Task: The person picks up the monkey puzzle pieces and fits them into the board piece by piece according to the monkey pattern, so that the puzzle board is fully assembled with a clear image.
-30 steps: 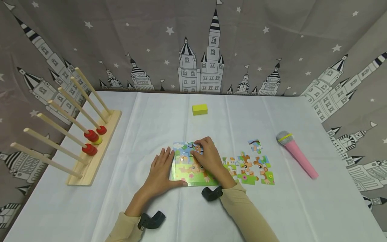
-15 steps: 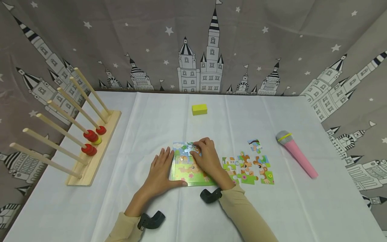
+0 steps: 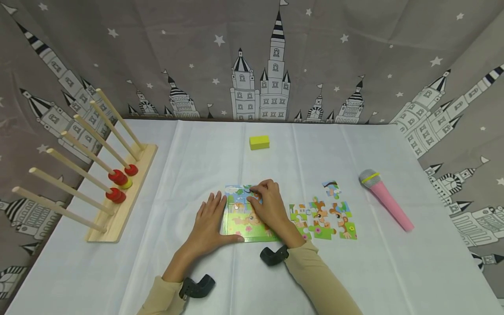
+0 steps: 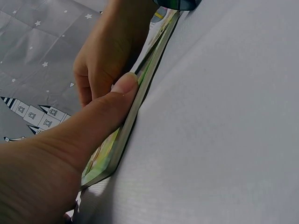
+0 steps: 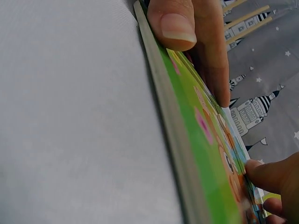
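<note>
A puzzle board with a cartoon picture lies flat on the white table. My left hand rests along its left edge, fingers straight, and the thumb presses the near rim. Over the board's upper part, my right hand pinches a puzzle piece between thumb and fingers, mostly hidden by them. In the left wrist view, the left thumb touches the frame of the board. The right wrist view has the right thumb at the board's picture surface. Several loose monkey pieces lie right of the board.
One separate puzzle piece lies above the loose group. A pink toy microphone is farther right and a yellow block behind the board. On the left stands a wooden peg stand with red and yellow rings.
The right hand has shifted slightly left with the puzzle piece, its fingertips now a little lower over the board's upper part. The left hand stays in place.
</note>
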